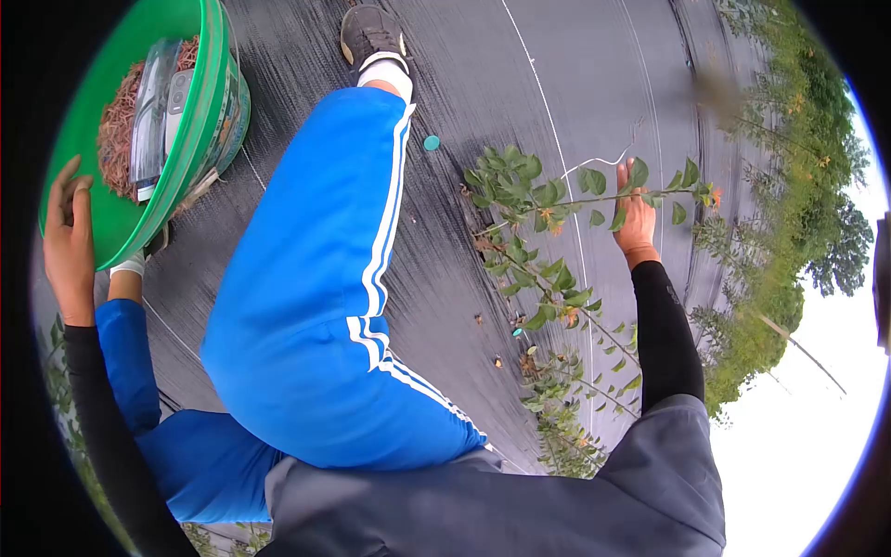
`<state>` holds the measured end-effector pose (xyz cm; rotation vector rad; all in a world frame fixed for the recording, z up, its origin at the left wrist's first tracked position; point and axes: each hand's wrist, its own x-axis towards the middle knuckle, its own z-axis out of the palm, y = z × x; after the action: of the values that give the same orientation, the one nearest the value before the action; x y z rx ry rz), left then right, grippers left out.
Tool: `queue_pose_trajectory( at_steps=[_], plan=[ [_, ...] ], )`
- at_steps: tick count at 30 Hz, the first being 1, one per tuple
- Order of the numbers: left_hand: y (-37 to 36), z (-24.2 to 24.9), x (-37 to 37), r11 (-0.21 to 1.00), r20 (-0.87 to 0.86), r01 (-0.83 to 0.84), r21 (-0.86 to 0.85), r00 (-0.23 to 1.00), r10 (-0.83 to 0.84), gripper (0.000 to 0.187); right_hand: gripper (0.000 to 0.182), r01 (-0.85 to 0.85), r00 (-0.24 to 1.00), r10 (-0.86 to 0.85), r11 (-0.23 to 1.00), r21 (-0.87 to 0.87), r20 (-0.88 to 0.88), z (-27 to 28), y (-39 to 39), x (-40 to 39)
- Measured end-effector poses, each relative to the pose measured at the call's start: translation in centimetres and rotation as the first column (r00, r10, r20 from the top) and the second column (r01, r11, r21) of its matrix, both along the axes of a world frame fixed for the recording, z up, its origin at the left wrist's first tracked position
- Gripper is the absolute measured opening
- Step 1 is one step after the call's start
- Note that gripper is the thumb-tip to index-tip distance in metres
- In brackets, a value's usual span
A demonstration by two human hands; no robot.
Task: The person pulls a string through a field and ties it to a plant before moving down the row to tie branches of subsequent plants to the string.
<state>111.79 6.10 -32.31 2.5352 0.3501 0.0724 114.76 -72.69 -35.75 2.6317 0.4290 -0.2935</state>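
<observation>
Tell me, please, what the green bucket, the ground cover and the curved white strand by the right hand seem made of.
Green bucket: probably plastic, smooth and slightly glossy, given its even colour and rounded rim.
Ground cover: likely plastic sheeting, dark with a faint sheen, lying flat and streaked.
White strand: perhaps wire or string; too thin to tell.

Planted field (shrubs [520, 174], ground sheeting [478, 79])

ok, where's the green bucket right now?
Head view, upper left: the green bucket is left of the striped blue trouser leg, with the left hand at its rim.
</observation>
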Motion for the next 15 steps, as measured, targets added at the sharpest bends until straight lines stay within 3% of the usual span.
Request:
queue_pose_trajectory(
  at_steps=[3,6,8,10,11,12,13,15],
  plan=[
    [0.5,-0.2,0.0,1.000,0.004,0.012,0.002,1.000,-0.012,0.035,0.055,-0.098,0.995,0.099,0.979,0.181,0.005,-2.5,-0.5,3.9],
    [0.9,-0.2,0.0,1.000,-0.013,-0.002,-0.021,1.000,0.002,0.035,0.040,-0.112,0.979,0.129,0.987,0.111,-0.157,-3.7,-1.7,4.9],
    [1.3,-0.4,-0.1,0.999,-0.021,0.005,-0.032,1.000,-0.006,0.035,0.023,0.183,0.939,-0.237,0.957,-0.223,-0.249,-4.0,-2.7,3.5],
    [1.4,-0.4,0.0,0.999,-0.014,0.010,-0.044,1.000,-0.011,0.036,0.017,0.247,0.836,-0.438,0.839,-0.486,-0.331,-3.5,-4.6,0.2],
    [1.1,-0.2,0.0,0.999,-0.006,0.027,-0.046,1.000,-0.027,0.036,0.023,0.369,0.762,-0.556,0.794,-0.483,-0.332,-3.9,-6.4,-1.7],
    [0.9,-0.1,0.2,0.998,0.002,0.046,-0.048,0.999,-0.046,0.036,0.024,0.378,0.732,-0.577,0.787,-0.487,-0.363,-4.1,-7.1,-3.8],
    [0.9,0.0,0.3,0.997,0.006,0.057,-0.048,0.998,-0.057,0.036,0.027,0.479,0.685,-0.602,0.797,-0.368,-0.411,-3.6,-7.1,-5.3],
    [0.5,0.2,0.4,0.999,-0.016,0.036,-0.020,0.999,-0.036,0.035,0.028,0.534,0.751,-0.573,0.819,-0.209,-0.329,-3.0,-6.1,-7.5]
  ],
)
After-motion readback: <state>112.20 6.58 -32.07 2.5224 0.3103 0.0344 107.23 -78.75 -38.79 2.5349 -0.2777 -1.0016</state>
